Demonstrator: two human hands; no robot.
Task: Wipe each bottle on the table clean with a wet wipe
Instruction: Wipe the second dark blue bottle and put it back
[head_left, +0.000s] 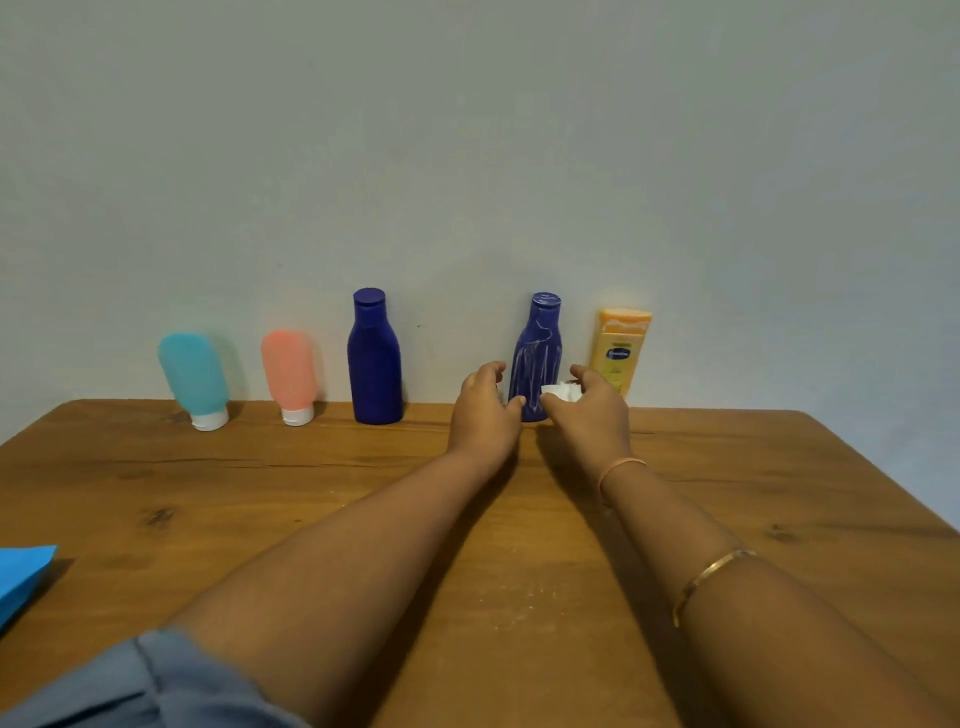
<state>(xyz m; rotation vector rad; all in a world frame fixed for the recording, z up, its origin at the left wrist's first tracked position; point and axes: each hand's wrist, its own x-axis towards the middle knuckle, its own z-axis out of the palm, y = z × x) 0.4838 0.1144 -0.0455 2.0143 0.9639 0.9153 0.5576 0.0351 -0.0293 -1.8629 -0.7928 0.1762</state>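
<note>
While I have the wet wipe (561, 391) pinched between the thumb and curled fingers of the right hand (589, 413), it sits against the lower right side of the white-streaked blue bottle (537, 353). That bottle stands upright at the table's back edge, between the clean blue bottle (375, 364) and the yellow lotion bottle (621, 348). The left hand (485, 410) is cupped beside it, fingers loosely curved, thumb tip at its base; I cannot tell if it touches. I judge this bottle is the one in hand. Next I need a firm left grip, then wipe strokes up the streaks. White specks dot the wooden table (260, 493); a pale wall (467, 156) stands behind.
</note>
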